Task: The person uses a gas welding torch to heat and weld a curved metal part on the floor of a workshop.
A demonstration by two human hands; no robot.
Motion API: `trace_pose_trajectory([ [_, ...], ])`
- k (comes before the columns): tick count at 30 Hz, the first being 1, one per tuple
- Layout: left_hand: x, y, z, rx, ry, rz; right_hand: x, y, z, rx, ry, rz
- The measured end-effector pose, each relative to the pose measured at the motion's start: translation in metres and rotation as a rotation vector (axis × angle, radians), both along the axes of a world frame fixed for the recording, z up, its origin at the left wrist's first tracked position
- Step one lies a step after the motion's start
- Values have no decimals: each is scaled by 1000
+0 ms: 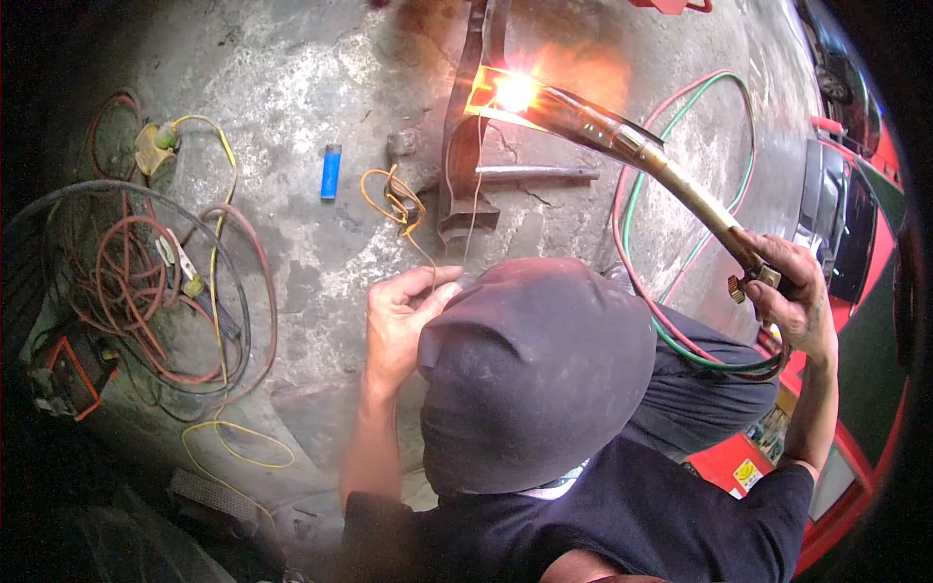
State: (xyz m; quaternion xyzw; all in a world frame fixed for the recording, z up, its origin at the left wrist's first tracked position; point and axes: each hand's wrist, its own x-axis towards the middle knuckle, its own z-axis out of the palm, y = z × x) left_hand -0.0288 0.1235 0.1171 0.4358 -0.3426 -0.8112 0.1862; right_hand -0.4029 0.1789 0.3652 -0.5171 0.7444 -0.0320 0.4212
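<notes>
Neither of my own hands can be made out. In front of me another person in a dark head covering (539, 379) crouches, seen from above. That person's right hand (792, 291) grips a brass gas torch (680, 185), whose bright flame (513, 92) plays on a metal workpiece (465, 165) lying on the floor. The heated part glows orange. Between the thumb and fingers of the co-worker's left hand (394, 321) is a thin rod (472, 225), its far end reaching the flame. A strip of skin (583, 568) shows at the lower edge; whose it is I cannot tell.
A blue lighter-shaped object (331, 173) and a coil of orange-brown wire (400, 204) lie on the concrete floor. Tangled hoses and cables (126, 282) spread at the left. Red and green torch hoses (627, 228) loop at the right, near red equipment (836, 486).
</notes>
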Motion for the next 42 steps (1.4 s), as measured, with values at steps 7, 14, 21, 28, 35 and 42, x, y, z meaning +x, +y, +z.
trace_pose_trajectory([
  [7,1,1,0,10,-9,-2,2,-2,2,55,-13,-65],
  [14,0,0,1,-11,-9,-8,-2,1,0,40,-11,-34],
  [21,0,0,0,-36,-13,-15,-1,0,0,14,10,1],
  [28,-1,-1,-2,-54,-26,-31,0,0,0,12,1,-1],
  [35,-3,-1,0,-57,-5,-10,-1,1,-1,3,1,4],
  [42,-3,0,-4,-63,5,-11,-1,1,0,21,4,-27],
])
